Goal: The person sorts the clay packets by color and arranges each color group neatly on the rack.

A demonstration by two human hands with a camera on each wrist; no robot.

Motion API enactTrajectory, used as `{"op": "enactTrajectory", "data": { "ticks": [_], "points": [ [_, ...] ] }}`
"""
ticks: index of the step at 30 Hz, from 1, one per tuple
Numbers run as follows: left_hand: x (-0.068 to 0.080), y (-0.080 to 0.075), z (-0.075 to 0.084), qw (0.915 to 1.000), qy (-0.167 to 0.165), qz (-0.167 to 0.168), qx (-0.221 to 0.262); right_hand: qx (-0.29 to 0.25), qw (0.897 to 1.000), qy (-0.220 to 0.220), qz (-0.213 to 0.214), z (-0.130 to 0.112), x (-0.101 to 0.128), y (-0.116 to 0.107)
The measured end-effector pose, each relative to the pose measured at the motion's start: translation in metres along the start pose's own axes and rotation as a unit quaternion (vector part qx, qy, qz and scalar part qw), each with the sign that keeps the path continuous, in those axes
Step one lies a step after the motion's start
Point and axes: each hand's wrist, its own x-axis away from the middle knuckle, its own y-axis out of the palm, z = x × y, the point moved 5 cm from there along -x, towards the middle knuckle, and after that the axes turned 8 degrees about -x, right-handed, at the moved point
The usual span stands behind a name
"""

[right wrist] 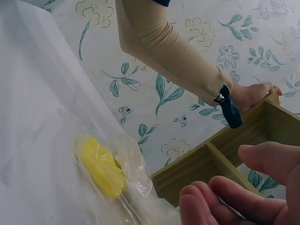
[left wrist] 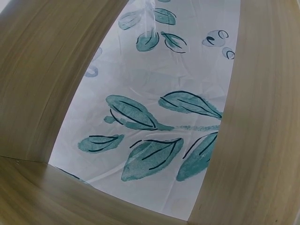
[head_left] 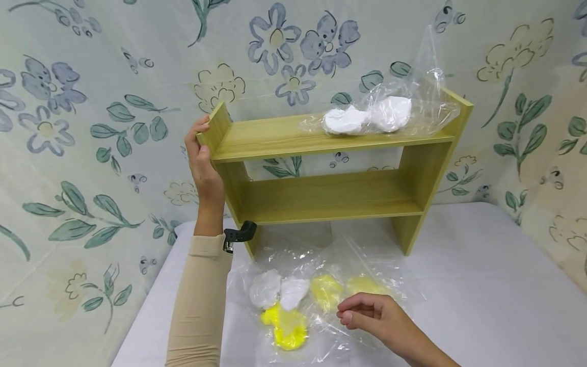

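A floral-printed cloth (head_left: 91,127) hangs as backdrop behind a white table (head_left: 481,285), and a clear bag (head_left: 390,114) on top holds what look like two white lumps

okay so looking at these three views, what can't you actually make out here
- Left hand: it grips the shelf end; the left wrist view shows only shelf boards and wallpaper, no fingers.
- Right hand: whether its fingertips pinch the clear bags is unclear; the right wrist view is blurred and cut off by the edge.
- White pieces in the top bag: what they are is unclear through crinkled plastic.
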Motion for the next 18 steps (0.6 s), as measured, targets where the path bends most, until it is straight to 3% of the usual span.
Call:
{"op": "enactTrajectory", "data": {
  "ticks": [9,18],
  "points": [
    [0.000,0.000,0.000,0.9999,0.000,0.001,-0.010,-0.007,0.995,0.022,-0.099,0.016,0.000,0.008],
    [-0.001,0.001,0.001,1.0000,0.003,-0.001,-0.005,-0.019,0.995,0.056,-0.085,0.029,-0.003,0.007]
  ]
}}
